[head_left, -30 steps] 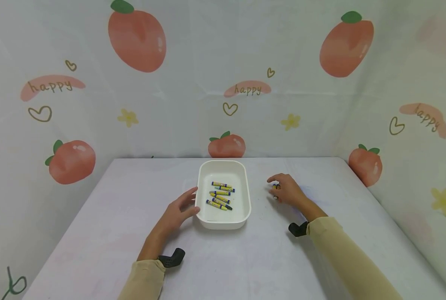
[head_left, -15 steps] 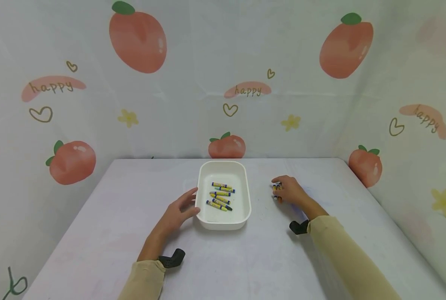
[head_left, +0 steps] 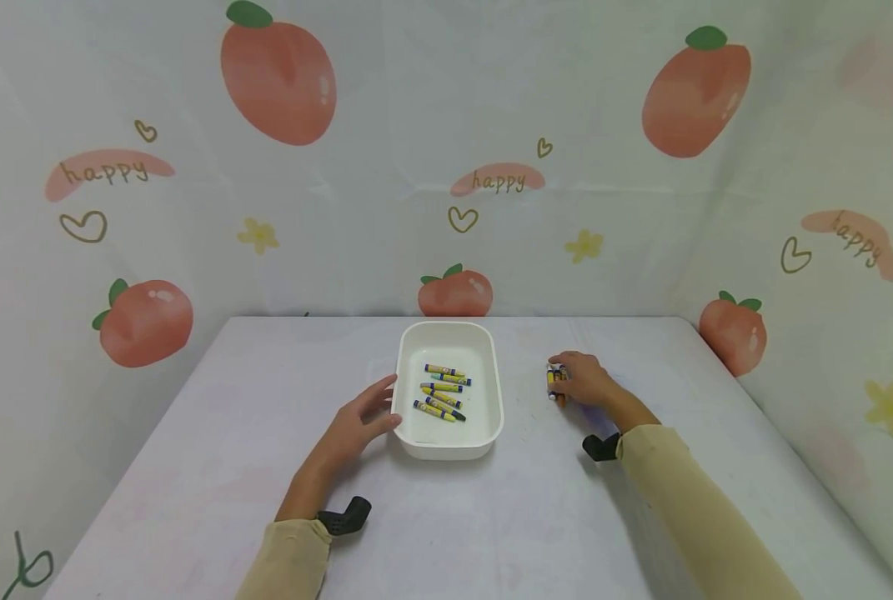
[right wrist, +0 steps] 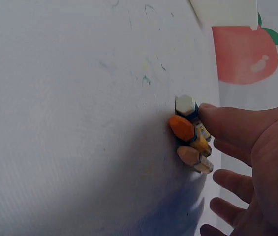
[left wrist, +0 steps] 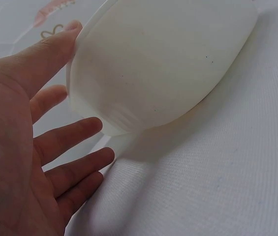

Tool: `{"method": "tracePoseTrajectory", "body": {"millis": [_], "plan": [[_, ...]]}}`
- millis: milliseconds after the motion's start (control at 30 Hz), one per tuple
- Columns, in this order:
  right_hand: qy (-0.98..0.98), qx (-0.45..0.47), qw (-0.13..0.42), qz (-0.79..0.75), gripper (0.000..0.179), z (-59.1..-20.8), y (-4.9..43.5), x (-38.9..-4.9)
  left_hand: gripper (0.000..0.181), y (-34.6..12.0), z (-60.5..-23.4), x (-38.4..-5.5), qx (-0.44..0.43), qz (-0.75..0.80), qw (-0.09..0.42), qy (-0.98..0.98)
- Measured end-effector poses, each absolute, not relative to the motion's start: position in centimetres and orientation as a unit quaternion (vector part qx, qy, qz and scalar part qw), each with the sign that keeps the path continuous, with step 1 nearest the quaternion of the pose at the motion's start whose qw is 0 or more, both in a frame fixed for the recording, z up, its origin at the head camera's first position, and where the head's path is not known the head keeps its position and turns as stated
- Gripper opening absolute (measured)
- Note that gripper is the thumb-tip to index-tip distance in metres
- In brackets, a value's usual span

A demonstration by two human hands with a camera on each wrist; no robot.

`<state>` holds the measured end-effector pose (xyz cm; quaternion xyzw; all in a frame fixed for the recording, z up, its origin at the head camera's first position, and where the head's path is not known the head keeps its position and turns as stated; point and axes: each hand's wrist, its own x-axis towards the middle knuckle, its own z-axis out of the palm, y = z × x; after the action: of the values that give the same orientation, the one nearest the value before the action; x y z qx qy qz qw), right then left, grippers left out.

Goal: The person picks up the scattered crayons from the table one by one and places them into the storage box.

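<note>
My left hand (head_left: 354, 423) touches the near-left side of a white plastic tray (head_left: 446, 452) with its thumb and fingertips, the fingers spread. In the left wrist view the thumb lies at the rim and the other fingers stand loosely apart beside the wall. To the right of the tray, my right hand (head_left: 587, 382) is at a few crayons on the table. Three tips show in the right wrist view: a white crayon (right wrist: 185, 104), an orange crayon (right wrist: 182, 128) and a peach crayon (right wrist: 190, 155). The thumb touches the white one; the other fingers are loosely bent and spread behind them.
Several yellow-wrapped crayons (head_left: 442, 399) lie inside the tray, roughly side by side. A white cloth covers the table (head_left: 446, 533), with faint crayon marks near the right hand. A fruit-printed curtain (head_left: 386, 208) stands behind and at both sides.
My right hand has shifted slightly to the right, so more of the crayons beside its thumb shows. The crayons have hardly moved. The left hand and the tray keep their places.
</note>
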<state>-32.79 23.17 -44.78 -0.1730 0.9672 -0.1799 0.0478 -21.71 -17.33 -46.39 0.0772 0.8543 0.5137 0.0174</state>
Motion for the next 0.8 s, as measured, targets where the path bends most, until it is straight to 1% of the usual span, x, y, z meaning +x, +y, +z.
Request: {"method": "tracePoseTrajectory", "body": {"millis": [167, 333, 533, 800], "plan": [[0.966, -0.158, 0.077, -0.188, 0.057, -44.86, 23.53, -33.01, 0.066, -17.32, -46.36, -21.69, 0.082, 0.513, 0.015, 0.854], [0.964, -0.160, 0.095, -0.189, 0.055, -44.81, 23.61, -33.10, 0.066, -17.29, -46.42, -21.72, 0.081, 0.510, 0.016, 0.856], [0.964, -0.162, 0.093, -0.190, 0.050, -44.77, 23.53, -33.32, 0.066, -17.34, -46.28, -21.63, 0.079, 0.514, 0.019, 0.854], [0.963, -0.154, 0.081, -0.207, 0.050, -44.59, 23.78, -32.98, 0.066, -17.36, -46.36, -21.75, 0.081, 0.514, 0.019, 0.854]]}}
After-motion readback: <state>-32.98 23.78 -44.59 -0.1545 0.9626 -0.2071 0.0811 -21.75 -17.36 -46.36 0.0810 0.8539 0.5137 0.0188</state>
